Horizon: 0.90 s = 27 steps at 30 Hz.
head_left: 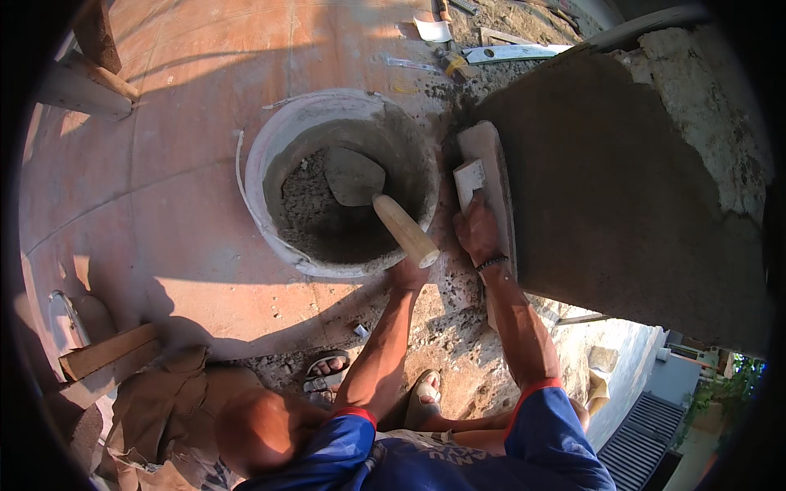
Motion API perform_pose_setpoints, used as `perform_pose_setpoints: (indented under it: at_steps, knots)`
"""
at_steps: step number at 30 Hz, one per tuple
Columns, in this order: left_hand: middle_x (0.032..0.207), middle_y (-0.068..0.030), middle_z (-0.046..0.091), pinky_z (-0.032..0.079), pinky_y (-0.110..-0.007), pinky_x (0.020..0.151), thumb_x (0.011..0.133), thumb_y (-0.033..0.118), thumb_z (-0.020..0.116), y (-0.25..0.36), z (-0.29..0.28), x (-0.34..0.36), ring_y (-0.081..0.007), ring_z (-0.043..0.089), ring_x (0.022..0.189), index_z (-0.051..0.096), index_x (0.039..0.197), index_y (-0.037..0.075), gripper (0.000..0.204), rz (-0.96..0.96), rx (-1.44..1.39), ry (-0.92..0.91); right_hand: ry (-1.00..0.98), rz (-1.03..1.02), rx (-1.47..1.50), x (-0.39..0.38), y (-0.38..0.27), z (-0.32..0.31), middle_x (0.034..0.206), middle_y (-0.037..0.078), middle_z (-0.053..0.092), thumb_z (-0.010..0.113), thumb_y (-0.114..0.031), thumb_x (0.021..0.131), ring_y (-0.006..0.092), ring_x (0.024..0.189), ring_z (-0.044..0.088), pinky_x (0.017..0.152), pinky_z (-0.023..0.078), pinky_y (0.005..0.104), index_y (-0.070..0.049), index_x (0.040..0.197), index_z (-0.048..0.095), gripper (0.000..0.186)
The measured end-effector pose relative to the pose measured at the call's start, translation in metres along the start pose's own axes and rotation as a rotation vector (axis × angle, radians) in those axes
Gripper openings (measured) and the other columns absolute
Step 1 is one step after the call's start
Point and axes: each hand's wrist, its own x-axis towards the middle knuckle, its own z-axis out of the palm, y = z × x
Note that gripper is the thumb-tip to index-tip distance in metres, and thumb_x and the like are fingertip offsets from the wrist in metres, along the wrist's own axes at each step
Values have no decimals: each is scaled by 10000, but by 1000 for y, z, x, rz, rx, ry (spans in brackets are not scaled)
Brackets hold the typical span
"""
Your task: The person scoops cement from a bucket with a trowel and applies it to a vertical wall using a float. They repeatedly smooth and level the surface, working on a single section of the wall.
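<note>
My left hand [407, 274] is against the near right side of a white bucket [258, 184], its fingers hidden by the bucket and the trowel's handle. Inside lie grey mortar [303, 196] and a trowel [352, 172], whose wooden handle [397, 225] sticks out over the near rim. My right hand [479, 237] is closed on the white handle [468, 180] of a long plastering float [499, 164]. The float lies along the left edge of a dark, freshly plastered surface [606, 213], with a pale rough patch [696, 106] at its upper right.
Wooden pieces [115, 352] and a crumpled brown cloth [155, 417] lie at the lower left. A wooden support [98, 90] stands upper left. A white-green board [508, 51] and debris lie at the top. My sandalled feet [426, 389] are on rubble. A grey grille [639, 425] shows lower right.
</note>
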Motion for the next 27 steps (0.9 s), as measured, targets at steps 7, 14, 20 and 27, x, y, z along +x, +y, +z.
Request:
perform_pose_setpoints:
  at_steps: [7,14,20,27]
  knots:
    - [867,-149,680,513,-512,702,870,524,558,-23,10,-7,-391,663,801,649,1071,67,508,-57,247,105,-43,268,58,-23,-33,-23,880,362,618,600,-193,844,504,837,612,744,504,571,66,1214,379,502]
    - [810,-128,668,515,-470,585,858,457,598,-17,17,-10,-334,667,700,640,952,72,398,57,156,201,-19,192,-1,32,-29,-15,866,353,622,595,-174,840,509,846,605,736,501,575,72,1159,388,453]
    - [663,-80,623,484,-384,443,870,298,629,-58,45,-21,-275,629,549,617,769,109,215,510,856,296,-3,190,11,73,-36,8,863,343,625,614,-152,805,503,851,609,769,492,576,71,1080,439,395]
    - [672,-110,628,478,-427,465,874,306,601,-25,22,1,-325,623,570,629,800,80,239,334,418,286,-20,-21,-31,78,-8,7,858,336,630,620,-161,794,496,849,614,776,497,566,65,1057,452,385]
